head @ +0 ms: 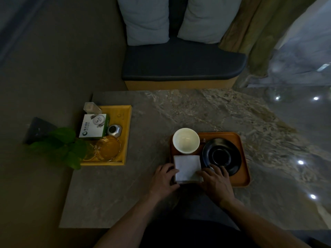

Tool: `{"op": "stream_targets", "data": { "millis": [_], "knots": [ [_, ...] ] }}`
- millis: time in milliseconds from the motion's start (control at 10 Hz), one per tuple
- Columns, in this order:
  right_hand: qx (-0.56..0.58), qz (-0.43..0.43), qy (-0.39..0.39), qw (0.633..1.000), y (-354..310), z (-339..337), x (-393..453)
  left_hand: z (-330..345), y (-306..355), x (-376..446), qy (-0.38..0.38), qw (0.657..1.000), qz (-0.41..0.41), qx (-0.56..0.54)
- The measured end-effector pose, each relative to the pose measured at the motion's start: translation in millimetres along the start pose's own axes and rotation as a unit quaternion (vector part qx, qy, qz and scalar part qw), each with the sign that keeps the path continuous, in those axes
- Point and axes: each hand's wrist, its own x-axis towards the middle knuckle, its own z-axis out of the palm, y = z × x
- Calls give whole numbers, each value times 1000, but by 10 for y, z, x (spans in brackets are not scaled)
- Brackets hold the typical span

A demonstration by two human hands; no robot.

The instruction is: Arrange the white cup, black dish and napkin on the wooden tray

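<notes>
both hands, left and right, lie flat and open on the napkin's sides, likely to straighten it on the tray near the cup and dish.

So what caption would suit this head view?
Both hands, left hand and right hand, square a white napkin beside cup and black dish on wooden tray.

White cup, black dish, white napkin, orange-brown tray.
</notes>
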Motion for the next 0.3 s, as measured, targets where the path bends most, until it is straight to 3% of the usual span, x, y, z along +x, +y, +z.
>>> {"op": "stream_targets", "data": {
  "millis": [300],
  "knots": [
    [56, 40, 25, 997, -87, -169, -143, -360, 15, -55, -46, 998, 4, -43]
  ]
}}
